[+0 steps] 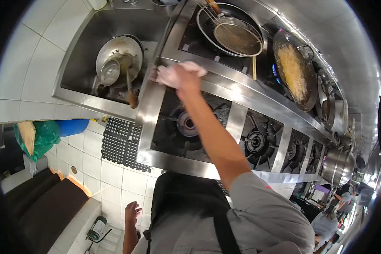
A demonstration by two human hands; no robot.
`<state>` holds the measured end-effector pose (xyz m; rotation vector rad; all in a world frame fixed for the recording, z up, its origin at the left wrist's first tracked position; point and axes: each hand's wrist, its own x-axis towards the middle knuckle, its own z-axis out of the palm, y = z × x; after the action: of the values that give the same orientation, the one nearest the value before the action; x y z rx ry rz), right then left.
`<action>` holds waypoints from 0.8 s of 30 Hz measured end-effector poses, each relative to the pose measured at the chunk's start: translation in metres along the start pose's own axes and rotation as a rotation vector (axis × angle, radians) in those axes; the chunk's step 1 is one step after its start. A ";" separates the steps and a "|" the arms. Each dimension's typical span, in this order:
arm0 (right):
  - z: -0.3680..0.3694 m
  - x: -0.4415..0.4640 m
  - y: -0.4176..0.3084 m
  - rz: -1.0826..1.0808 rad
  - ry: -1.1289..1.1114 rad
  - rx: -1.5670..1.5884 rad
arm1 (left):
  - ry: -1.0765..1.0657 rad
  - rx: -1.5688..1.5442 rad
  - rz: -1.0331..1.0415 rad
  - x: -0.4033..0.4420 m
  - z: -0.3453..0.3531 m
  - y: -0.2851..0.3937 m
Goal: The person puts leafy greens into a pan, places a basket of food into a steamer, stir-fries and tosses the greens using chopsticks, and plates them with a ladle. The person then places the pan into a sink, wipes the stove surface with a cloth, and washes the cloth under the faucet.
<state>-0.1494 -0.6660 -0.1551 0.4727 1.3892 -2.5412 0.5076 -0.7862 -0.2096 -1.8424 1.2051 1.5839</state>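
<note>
My right hand (187, 79) is closed on a pale pinkish cloth (170, 76), pressed to the steel strip at the left end of the stove (180, 165). Below that forearm lies a bare burner (187, 123), unlit as far as I can see. My left hand (132, 211) hangs low by my side over the tiled floor, fingers loosely curled and apart, with nothing in it. Left of the cloth is a steel sink (78, 67) holding a wok (110, 48), a small metal bowl (110, 72) and a wooden-handled utensil (132, 95).
On the back row, a pan carries a round strainer (237, 38). Food bubbles in a wok of oil (293, 72) over a blue flame. A steel pot (338, 167) stands at the far end. Other people (326, 224) work beyond it. A black rubber mat (125, 142) lies on the floor.
</note>
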 end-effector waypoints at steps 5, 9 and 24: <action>-0.151 -0.036 -0.129 -0.450 0.024 -1.380 | -0.036 0.051 0.124 0.029 0.000 0.037; -0.247 -0.021 -0.115 -0.638 0.141 -1.877 | -0.141 0.221 0.123 0.038 0.008 0.072; -0.284 -0.182 -0.057 -0.658 -0.052 -1.950 | -0.285 0.398 0.328 0.054 0.029 0.104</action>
<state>0.0516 -0.3908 -0.1866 -0.4809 3.1757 -0.3025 0.4042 -0.8373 -0.2453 -1.1745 1.6035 1.5598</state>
